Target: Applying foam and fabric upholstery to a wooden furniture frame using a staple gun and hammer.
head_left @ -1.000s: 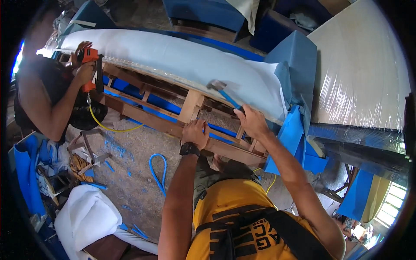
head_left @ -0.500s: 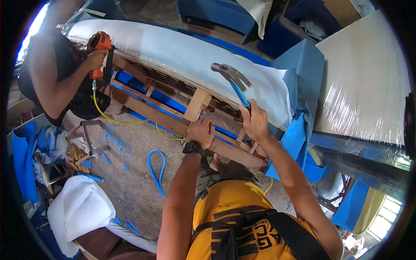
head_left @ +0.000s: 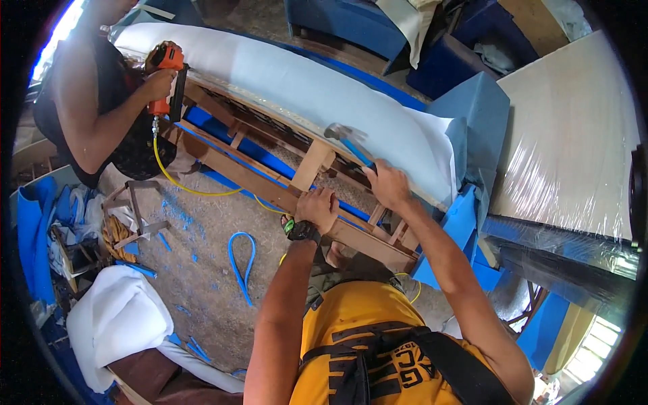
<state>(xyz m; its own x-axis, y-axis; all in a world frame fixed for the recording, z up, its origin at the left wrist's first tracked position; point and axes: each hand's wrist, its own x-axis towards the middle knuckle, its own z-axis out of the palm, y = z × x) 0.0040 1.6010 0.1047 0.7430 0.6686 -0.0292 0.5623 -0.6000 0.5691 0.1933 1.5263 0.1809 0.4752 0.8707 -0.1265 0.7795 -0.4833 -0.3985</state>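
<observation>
My right hand [head_left: 388, 183] is closed round the grip of a claw hammer [head_left: 356, 150] with a blue handle. Its metal head is down by the near edge of a white-covered padded panel [head_left: 270, 77]; whether it touches cannot be made out. My left hand [head_left: 318, 208] is closed over the near rail of a long wooden furniture frame [head_left: 223, 162], beside a pale upright wooden block [head_left: 312, 165]. At the left, a co-worker's hand [head_left: 159, 85] holds an orange and black staple gun [head_left: 166, 58] over the frame's far end.
A yellow air hose [head_left: 182, 191] runs from the staple gun under the frame. On the floor lie a blue loop [head_left: 233, 253] and blue scraps. White padding [head_left: 121, 317] is heaped at lower left. A plastic-wrapped panel [head_left: 567, 135] stands at right, near a blue upholstered end [head_left: 476, 108].
The hammer in my right hand has swung down and left toward the panel's edge. My left hand stays on the rail. The co-worker's staple gun has barely shifted.
</observation>
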